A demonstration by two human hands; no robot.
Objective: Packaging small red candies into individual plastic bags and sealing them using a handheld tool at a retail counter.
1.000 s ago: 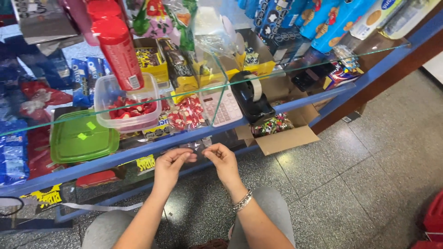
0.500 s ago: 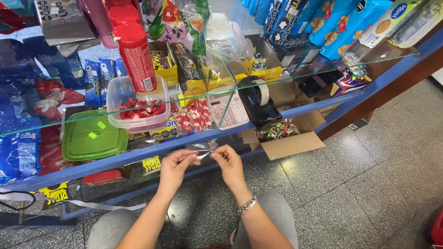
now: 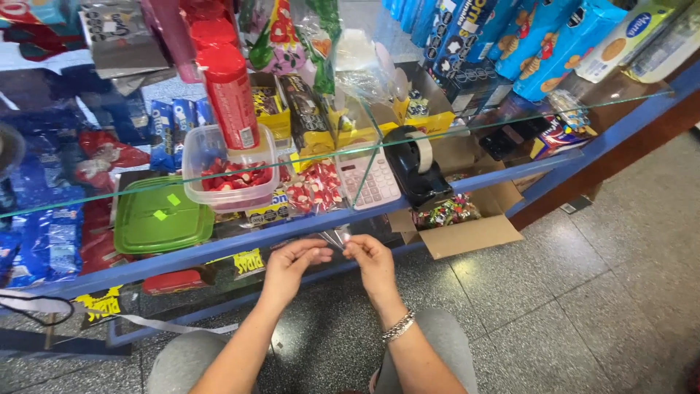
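Head view, left hand and right hand pinched a small clear plastic wrapper between fingertips, held just below the blue-edged glass counter, clear tub of red sweets, green lid, calculator, black tape dispenser above.

- A tall red can stands on the clear box of red sweets.
- Blue cookie packs lie at the top right.
- Blue snack bags sit at the far left.
- Yellow and black boxes stand in the middle.
- A yellow sign hangs on the blue shelf edge.
- A brown cardboard box sits under the shelf.
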